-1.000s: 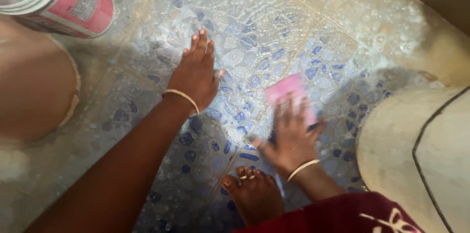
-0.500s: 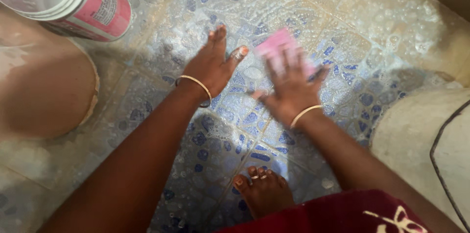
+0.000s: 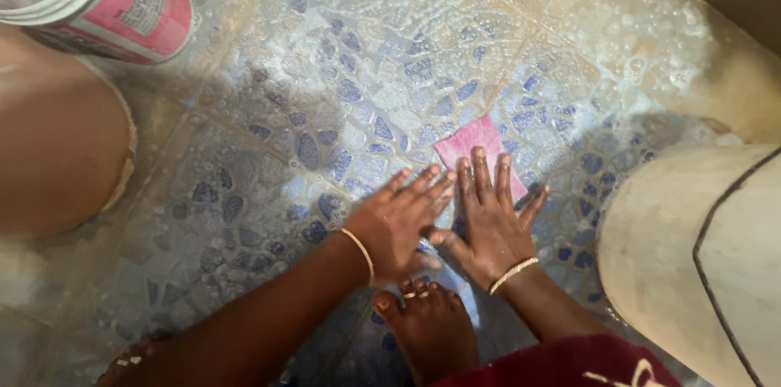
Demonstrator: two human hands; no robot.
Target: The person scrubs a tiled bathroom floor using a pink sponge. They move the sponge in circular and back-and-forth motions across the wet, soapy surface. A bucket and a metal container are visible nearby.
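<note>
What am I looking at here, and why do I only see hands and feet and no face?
The camera sits on the person's head and looks straight down, so you see only what they see below them. The two hands belong to that person. The left hand lies flat on the wet floor, which has blue pebble-patterned tiles. The right hand presses flat on a pink scrubbing pad, with the fingers spread over its near edge. Both wrists wear thin bangles. Below the hands is the person's bare foot with toe rings. Around them stand a pink and white bucket at the top left and a large pale container on the right.
</note>
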